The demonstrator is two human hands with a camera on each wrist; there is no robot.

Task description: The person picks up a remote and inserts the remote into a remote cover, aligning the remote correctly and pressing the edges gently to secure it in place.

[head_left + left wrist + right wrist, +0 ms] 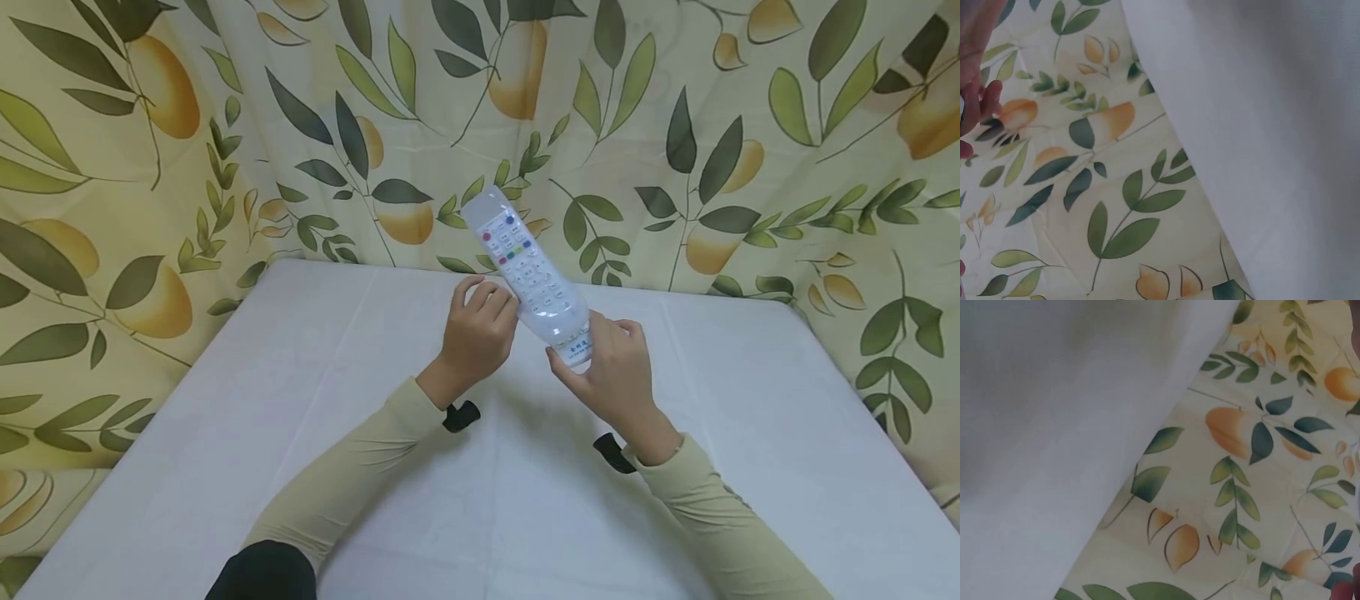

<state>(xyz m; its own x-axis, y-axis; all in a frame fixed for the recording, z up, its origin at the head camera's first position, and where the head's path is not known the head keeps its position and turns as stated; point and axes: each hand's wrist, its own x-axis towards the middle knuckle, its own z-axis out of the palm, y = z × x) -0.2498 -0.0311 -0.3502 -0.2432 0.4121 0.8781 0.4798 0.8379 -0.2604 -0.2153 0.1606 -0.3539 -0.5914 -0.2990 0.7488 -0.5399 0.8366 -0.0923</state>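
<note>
A white remote control (528, 271) with rows of buttons and a few coloured keys is tilted above the table, in a clear, glossy plastic cover (480, 208). The cover's top end reaches past the buttons. My right hand (618, 367) pinches the lower end, thumb on one side and fingers on the other. At the left edge, my left hand (480, 329) has its fingers curled against the remote; its thumb is hidden. In the left wrist view, part of the left hand (979, 87) shows at the border. Only fingertips (1344, 590) of the right hand appear in the right wrist view.
A white-covered table (480, 483) lies beneath both forearms. Behind and beside it hangs a curtain (600, 167) printed with leaves and orange fruit. A black strap end (461, 416) shows by the left wrist, another black piece (614, 453) by the right.
</note>
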